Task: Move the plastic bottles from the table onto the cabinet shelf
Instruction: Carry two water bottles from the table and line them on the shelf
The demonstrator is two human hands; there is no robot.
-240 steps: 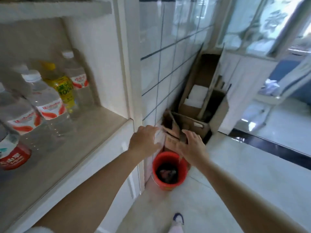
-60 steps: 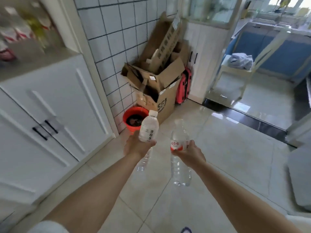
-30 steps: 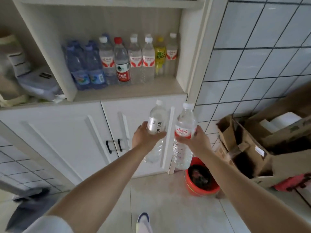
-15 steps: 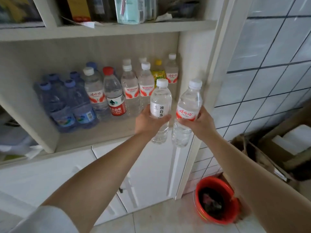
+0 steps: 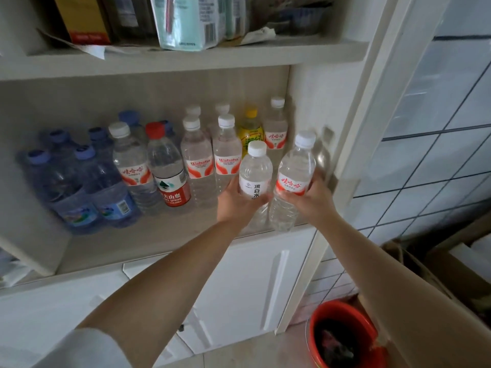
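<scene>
Gripping a white-labelled bottle (image 5: 255, 179), the left hand (image 5: 236, 200) holds it upright beside the right hand's (image 5: 312, 199) red-labelled bottle (image 5: 293, 179) — both at the cabinet shelf's (image 5: 127, 243) front right corner, before standing bottles (image 5: 198, 160).

Red bucket (image 5: 342, 338) on floor — cardboard box (image 5: 435, 264) beside it
</scene>
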